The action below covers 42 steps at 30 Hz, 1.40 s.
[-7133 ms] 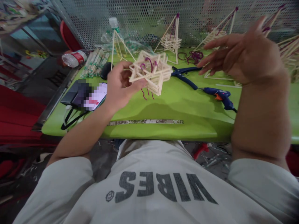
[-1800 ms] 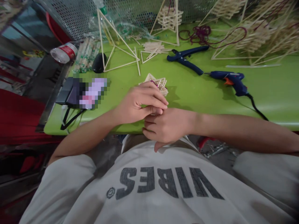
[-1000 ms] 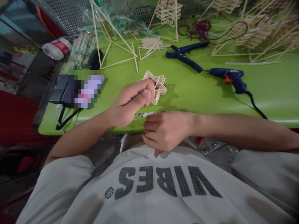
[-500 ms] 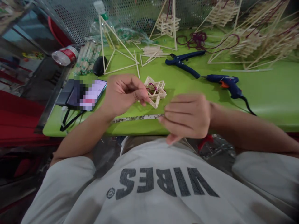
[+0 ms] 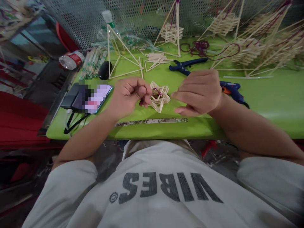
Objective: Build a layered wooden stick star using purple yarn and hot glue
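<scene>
A small star-shaped frame of pale wooden sticks (image 5: 160,98) lies on the green table (image 5: 190,126), with a purple string (image 5: 157,92) wound into it. My left hand (image 5: 128,96) is curled in a pinch at the frame's left edge, and a thin dark strand runs across its fingers. My right hand (image 5: 199,91) hovers just right of the frame, slightly blurred. Its fingers are stretched towards the frame with the thumb below, and nothing shows in it.
A blue glue gun (image 5: 234,89) and blue pliers (image 5: 184,65) lie behind my right hand. A phone (image 5: 96,97) sits at the left and a long flat strip (image 5: 152,121) near the front edge. A stick pyramid (image 5: 118,53), loose sticks (image 5: 155,57) and larger stick models (image 5: 251,50) stand at the back.
My right hand has risen from the table's front edge up to the right side of the stick frame. My left hand stays pinched at the frame's left.
</scene>
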Motion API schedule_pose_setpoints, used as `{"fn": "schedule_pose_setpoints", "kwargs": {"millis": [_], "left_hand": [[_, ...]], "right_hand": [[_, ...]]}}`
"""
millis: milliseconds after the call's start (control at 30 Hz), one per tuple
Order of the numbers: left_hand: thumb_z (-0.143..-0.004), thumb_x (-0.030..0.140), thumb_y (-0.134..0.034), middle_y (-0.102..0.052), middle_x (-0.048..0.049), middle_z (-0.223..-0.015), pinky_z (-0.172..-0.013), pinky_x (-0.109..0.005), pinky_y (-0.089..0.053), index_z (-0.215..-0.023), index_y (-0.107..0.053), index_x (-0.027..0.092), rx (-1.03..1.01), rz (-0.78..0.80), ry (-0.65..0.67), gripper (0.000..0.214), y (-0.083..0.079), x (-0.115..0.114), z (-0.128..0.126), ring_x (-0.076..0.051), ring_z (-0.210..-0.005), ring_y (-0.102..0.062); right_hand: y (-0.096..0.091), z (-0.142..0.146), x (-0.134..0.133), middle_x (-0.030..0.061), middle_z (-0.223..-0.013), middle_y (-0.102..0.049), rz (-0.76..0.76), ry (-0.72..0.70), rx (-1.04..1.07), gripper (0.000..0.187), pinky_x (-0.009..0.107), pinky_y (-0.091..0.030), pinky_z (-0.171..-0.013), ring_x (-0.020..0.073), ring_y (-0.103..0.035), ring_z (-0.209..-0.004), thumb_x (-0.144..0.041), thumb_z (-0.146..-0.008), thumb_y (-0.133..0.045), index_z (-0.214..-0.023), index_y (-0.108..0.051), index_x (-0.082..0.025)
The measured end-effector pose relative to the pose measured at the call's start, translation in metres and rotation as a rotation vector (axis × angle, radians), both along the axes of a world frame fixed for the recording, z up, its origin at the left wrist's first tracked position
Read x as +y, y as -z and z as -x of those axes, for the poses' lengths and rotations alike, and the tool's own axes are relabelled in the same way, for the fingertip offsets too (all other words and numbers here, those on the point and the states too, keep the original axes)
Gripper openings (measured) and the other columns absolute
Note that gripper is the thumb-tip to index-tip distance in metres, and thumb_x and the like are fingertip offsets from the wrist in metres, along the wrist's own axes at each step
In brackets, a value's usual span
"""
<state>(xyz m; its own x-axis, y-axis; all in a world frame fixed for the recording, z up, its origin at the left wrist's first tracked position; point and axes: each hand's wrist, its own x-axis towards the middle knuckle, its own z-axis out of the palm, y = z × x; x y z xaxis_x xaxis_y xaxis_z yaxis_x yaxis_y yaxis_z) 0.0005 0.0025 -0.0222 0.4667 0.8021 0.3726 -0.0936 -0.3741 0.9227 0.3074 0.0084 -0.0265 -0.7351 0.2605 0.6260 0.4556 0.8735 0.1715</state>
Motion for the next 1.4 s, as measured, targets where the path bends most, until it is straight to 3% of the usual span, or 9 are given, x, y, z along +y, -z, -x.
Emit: {"fn": "schedule_pose_setpoints", "kwargs": {"millis": [333, 533, 700, 867, 967, 1067, 1133, 1233, 1400], "left_hand": [[-0.081, 0.045, -0.106, -0.085, -0.0032, -0.082, -0.063, -0.028, -0.066, -0.091, -0.086, 0.019, -0.040, 0.001, -0.049, 0.035, 0.002, 0.002, -0.003, -0.015, -0.067, -0.079], [-0.102, 0.074, -0.076, -0.066, -0.0003, -0.063, -0.052, -0.024, -0.048, -0.080, -0.073, 0.018, 0.118, -0.080, -0.051, 0.060, -0.007, -0.006, -0.009, -0.008, -0.052, -0.056], [-0.112, 0.062, -0.065, -0.068, -0.0007, -0.067, -0.055, -0.026, -0.048, -0.084, -0.072, 0.020, 0.284, -0.119, 0.014, 0.051, -0.005, -0.009, -0.010, -0.010, -0.054, -0.057], [-0.111, 0.034, -0.064, -0.084, -0.0043, -0.094, -0.075, -0.036, -0.060, -0.112, -0.083, 0.029, 0.302, -0.718, -0.090, 0.020, 0.006, -0.010, 0.004, -0.019, -0.079, -0.076], [-0.105, 0.041, -0.075, -0.085, -0.0063, -0.115, -0.101, -0.053, -0.065, -0.129, -0.084, 0.036, 0.445, -0.855, -0.138, 0.026, -0.003, 0.024, 0.009, -0.028, -0.105, -0.082], [-0.111, 0.044, -0.062, -0.082, -0.0096, -0.130, -0.117, -0.074, -0.057, -0.137, -0.082, 0.032, 0.499, -0.846, -0.243, 0.035, -0.028, 0.101, 0.000, -0.037, -0.131, -0.073], [-0.099, 0.049, -0.080, -0.069, -0.0036, -0.159, -0.140, -0.078, -0.036, -0.139, -0.081, 0.041, 0.578, -0.866, -0.291, 0.040, -0.046, 0.163, -0.009, -0.042, -0.172, -0.034], [-0.080, 0.049, -0.100, -0.035, 0.0052, -0.188, -0.151, -0.081, 0.001, -0.158, -0.068, 0.030, 0.837, -0.727, -0.363, 0.086, -0.060, 0.234, -0.014, -0.047, -0.179, 0.009], [-0.085, 0.045, -0.097, -0.069, -0.0097, -0.157, -0.130, -0.072, -0.047, -0.149, -0.073, 0.023, 1.027, -0.634, -0.333, 0.072, -0.058, 0.226, 0.005, -0.033, -0.130, -0.058]], "right_hand": [[0.004, -0.001, 0.002, 0.0029, -0.075, -0.073, -0.011, 0.022, 0.020, 0.067, 0.045, -0.057, -0.074, 0.0254, -0.075, -0.075, -0.089, -0.104, -0.048, -0.104, -0.083, -0.032], [0.002, 0.011, -0.011, 0.0003, -0.081, -0.076, -0.217, -0.099, 0.107, 0.035, 0.039, -0.055, -0.070, 0.0204, -0.071, -0.073, -0.061, -0.109, -0.064, -0.109, -0.079, -0.029], [-0.001, 0.021, -0.021, -0.0002, -0.079, -0.076, -0.230, -0.106, -0.014, 0.033, 0.039, -0.053, -0.064, 0.0196, -0.069, -0.069, -0.059, -0.109, -0.065, -0.097, -0.076, -0.030], [-0.009, 0.026, -0.027, 0.0031, -0.081, -0.073, -0.271, -0.232, 0.080, 0.023, 0.038, -0.050, -0.064, 0.0198, -0.067, -0.072, -0.045, -0.106, -0.075, -0.095, -0.076, -0.025], [-0.010, 0.029, -0.028, 0.0010, -0.076, -0.068, -0.325, -0.247, 0.088, 0.032, 0.034, -0.049, -0.064, 0.0172, -0.062, -0.068, -0.049, -0.108, -0.073, -0.086, -0.074, -0.025], [-0.007, 0.031, -0.023, -0.0012, -0.075, -0.069, -0.353, -0.204, 0.068, 0.036, 0.033, -0.048, -0.063, 0.0158, -0.061, -0.066, -0.052, -0.111, -0.067, -0.087, -0.074, -0.026], [-0.005, 0.029, -0.019, -0.0011, -0.077, -0.073, -0.330, -0.161, 0.040, 0.034, 0.034, -0.048, -0.064, 0.0161, -0.064, -0.069, -0.052, -0.112, -0.066, -0.091, -0.075, -0.027], [-0.003, 0.022, -0.012, 0.0000, -0.081, -0.077, -0.239, -0.093, 0.006, 0.031, 0.036, -0.049, -0.068, 0.0173, -0.067, -0.071, -0.049, -0.111, -0.066, -0.094, -0.075, -0.026], [-0.009, 0.013, -0.005, 0.0048, -0.081, -0.080, -0.032, 0.105, 0.054, 0.036, 0.040, -0.047, -0.070, 0.0215, -0.070, -0.073, -0.052, -0.111, -0.061, -0.096, -0.079, -0.025]]}}
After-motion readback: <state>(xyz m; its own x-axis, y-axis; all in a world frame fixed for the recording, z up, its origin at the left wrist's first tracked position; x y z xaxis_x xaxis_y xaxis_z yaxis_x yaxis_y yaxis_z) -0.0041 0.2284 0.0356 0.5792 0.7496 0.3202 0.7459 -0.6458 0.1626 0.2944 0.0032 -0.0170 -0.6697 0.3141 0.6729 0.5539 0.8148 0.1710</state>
